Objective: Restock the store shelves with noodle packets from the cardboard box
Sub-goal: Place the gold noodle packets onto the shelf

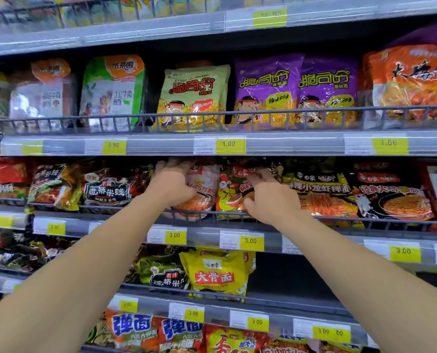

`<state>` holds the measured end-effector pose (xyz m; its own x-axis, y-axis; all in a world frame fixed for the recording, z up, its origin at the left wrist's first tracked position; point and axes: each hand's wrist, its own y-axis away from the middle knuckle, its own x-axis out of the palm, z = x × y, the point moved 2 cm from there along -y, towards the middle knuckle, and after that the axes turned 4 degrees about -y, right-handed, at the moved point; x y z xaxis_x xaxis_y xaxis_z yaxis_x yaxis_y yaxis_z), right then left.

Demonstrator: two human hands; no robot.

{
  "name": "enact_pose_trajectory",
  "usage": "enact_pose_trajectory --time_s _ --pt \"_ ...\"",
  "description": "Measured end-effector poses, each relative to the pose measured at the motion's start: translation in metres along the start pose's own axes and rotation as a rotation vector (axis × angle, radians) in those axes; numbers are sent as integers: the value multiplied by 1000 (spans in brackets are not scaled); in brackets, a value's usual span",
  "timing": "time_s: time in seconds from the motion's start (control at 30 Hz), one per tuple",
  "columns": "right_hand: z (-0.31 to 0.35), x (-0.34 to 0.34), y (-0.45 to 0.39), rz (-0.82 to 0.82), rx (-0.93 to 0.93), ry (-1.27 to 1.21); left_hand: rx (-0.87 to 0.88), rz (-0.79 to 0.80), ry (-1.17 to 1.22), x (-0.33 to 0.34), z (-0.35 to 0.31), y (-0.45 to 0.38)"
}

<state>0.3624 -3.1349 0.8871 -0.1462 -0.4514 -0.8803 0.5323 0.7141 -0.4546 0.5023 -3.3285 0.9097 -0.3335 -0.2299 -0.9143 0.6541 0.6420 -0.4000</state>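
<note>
Behind wire rail (141, 207), neighbouring packets (322, 194)

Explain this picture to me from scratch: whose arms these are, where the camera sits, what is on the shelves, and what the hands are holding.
There is no machine here. A person wears a camera on the head, so you see their own arms reaching forward. The left hand holds a pink noodle packet, and the right hand grips a red packet with a cartoon chicken, both on the middle shelf. Above stand purple packets; below sits a yellow packet. No cardboard box is in view.
</note>
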Motion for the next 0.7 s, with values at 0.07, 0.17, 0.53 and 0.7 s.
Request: enact_pose_trajectory --time_s 0.07,0.17,0.53,0.7 --pt "4 -1 1 24 28 23 12 -37 27 0 7 -1" --pt "11 -1 4 24 60 55 48 -68 73 0 12 -3" --pt "32 15 20 -120 -85 57 221 -252 4 11 2 33" --pt "47 24 33 -28 -25 85 371 -189 15 27 18 47"
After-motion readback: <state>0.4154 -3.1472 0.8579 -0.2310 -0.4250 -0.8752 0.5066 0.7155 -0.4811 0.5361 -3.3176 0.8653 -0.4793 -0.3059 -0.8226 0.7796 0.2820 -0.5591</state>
